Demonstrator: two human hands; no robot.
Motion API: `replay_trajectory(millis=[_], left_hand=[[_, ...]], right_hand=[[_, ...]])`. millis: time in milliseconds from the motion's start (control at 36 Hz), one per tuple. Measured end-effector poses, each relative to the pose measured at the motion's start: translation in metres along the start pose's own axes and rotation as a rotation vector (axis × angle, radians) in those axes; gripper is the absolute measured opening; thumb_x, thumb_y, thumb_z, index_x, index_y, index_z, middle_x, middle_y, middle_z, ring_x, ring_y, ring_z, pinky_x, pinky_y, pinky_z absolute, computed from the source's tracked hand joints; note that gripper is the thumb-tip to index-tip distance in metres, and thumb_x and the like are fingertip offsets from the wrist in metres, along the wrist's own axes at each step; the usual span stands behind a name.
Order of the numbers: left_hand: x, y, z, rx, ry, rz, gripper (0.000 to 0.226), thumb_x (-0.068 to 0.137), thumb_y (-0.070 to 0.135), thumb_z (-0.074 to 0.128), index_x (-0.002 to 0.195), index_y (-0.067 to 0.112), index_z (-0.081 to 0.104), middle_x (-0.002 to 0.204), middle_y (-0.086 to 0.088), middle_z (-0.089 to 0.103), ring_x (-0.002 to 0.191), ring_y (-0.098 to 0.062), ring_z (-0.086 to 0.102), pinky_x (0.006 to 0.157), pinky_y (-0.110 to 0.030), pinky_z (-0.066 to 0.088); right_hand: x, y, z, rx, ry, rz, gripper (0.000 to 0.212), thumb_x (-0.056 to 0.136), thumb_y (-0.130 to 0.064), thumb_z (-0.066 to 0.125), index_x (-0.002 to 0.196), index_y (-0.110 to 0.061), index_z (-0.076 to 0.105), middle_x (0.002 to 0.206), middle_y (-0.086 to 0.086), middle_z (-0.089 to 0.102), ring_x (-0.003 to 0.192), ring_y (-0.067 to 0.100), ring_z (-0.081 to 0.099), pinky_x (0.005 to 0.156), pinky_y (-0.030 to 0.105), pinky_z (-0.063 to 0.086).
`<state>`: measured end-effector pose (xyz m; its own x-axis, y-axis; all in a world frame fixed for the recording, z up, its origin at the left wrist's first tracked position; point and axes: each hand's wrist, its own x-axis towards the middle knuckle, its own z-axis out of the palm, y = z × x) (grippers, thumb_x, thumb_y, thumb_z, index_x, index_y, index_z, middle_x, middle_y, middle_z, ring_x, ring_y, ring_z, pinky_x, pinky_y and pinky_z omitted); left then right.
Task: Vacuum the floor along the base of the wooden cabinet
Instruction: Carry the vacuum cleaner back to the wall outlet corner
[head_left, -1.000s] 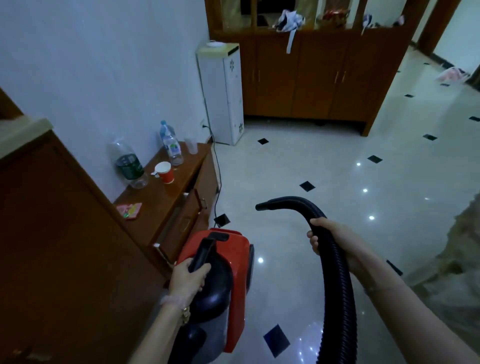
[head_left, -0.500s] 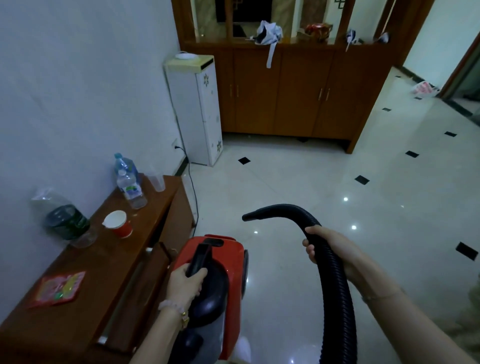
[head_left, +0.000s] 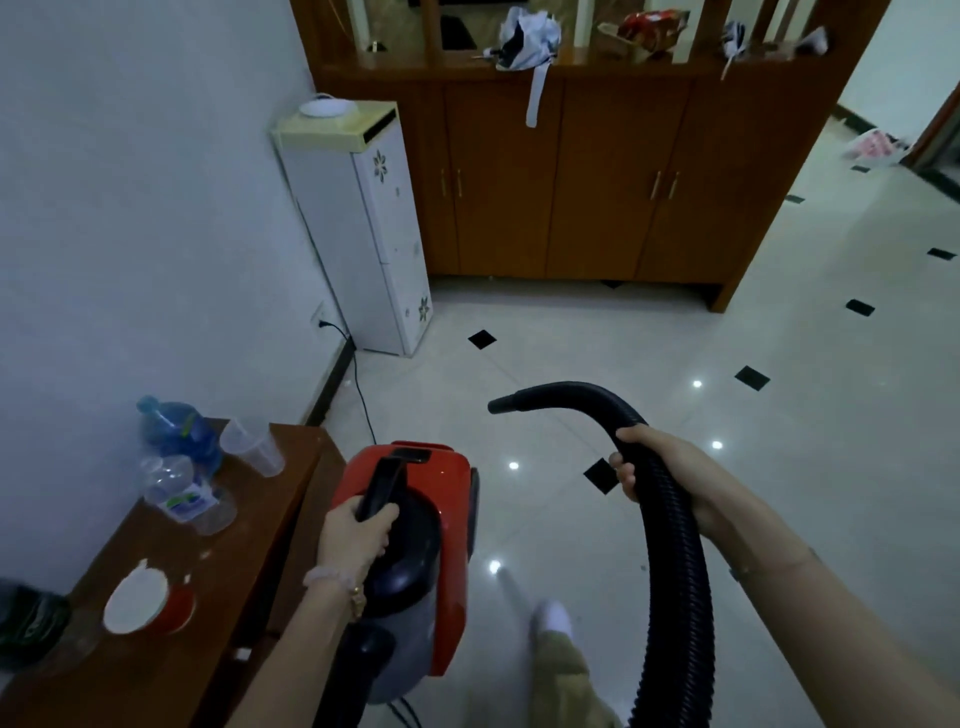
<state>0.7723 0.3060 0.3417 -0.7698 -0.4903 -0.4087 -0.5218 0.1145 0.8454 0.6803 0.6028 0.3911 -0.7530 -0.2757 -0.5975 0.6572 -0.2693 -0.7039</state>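
Water dispenser (head_left: 363, 228) left of cabinet (head_left: 597, 176), against wall (head_left: 130, 182).

The red and black vacuum cleaner (head_left: 415, 551) hangs above the tiled floor (head_left: 571, 353), its ribbed black hose (head_left: 670, 545) arching forward, nozzle open. The wooden cabinet (head_left: 597, 176) stands well ahead, doors closed.

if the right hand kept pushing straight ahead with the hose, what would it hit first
Probably nothing soon: the right hand and hose have open floor ahead, then the wooden cabinet. Depth is uncertain.
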Motion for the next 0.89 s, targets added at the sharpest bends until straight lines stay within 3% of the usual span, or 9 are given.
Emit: replay_trajectory(millis=[250, 361, 528, 667, 889], left_hand=[[0.129, 0.081, 0.047, -0.029, 0.095, -0.019, 0.022, 0.088, 0.006, 0.06, 0.067, 0.006, 0.052, 0.054, -0.008, 0.047, 0.049, -0.018, 0.041, 0.05, -0.025, 0.035], [0.178, 0.11, 0.054, -0.075, 0.137, -0.028, 0.015, 0.088, 0.007, 0.06, 0.074, 0.004, 0.056, 0.054, -0.008, 0.047, 0.05, -0.018, 0.041, 0.05, -0.026, 0.035], [0.265, 0.142, 0.06, -0.08, 0.194, -0.046, 0.023, 0.087, 0.006, 0.059, 0.067, 0.007, 0.051, 0.051, -0.006, 0.045, 0.047, -0.017, 0.04, 0.037, -0.014, 0.035], [0.353, 0.168, 0.061, -0.102, 0.251, -0.083, 0.025, 0.087, 0.008, 0.06, 0.064, 0.008, 0.05, 0.05, -0.006, 0.045, 0.046, -0.017, 0.04, 0.042, -0.02, 0.036], [0.49, 0.225, 0.046, -0.095, 0.297, -0.103, 0.028, 0.086, 0.003, 0.059, 0.061, 0.011, 0.048, 0.05, -0.006, 0.045, 0.044, -0.017, 0.039, 0.032, -0.011, 0.031]], right_hand=[[0.15, -0.116, 0.017, -0.065, -0.073, 0.098, 0.017, 0.09, -0.015, 0.054, 0.104, -0.005, 0.049, 0.066, 0.007, 0.05, 0.041, 0.01, 0.047, 0.037, 0.018, 0.045], [0.207, -0.161, 0.04, -0.089, -0.138, 0.112, 0.026, 0.091, -0.015, 0.053, 0.114, -0.004, 0.049, 0.067, 0.007, 0.05, 0.042, 0.01, 0.048, 0.038, 0.018, 0.046], [0.296, -0.213, 0.076, -0.133, -0.212, 0.144, 0.035, 0.091, -0.015, 0.053, 0.124, -0.006, 0.047, 0.067, 0.007, 0.051, 0.042, 0.01, 0.049, 0.038, 0.019, 0.046], [0.377, -0.25, 0.112, -0.183, -0.241, 0.172, 0.033, 0.091, -0.014, 0.053, 0.123, -0.007, 0.047, 0.066, 0.007, 0.052, 0.042, 0.01, 0.048, 0.038, 0.018, 0.046], [0.503, -0.318, 0.184, -0.229, -0.256, 0.284, 0.025, 0.092, -0.014, 0.053, 0.114, -0.004, 0.049, 0.065, 0.006, 0.051, 0.04, 0.01, 0.049, 0.036, 0.018, 0.046]])
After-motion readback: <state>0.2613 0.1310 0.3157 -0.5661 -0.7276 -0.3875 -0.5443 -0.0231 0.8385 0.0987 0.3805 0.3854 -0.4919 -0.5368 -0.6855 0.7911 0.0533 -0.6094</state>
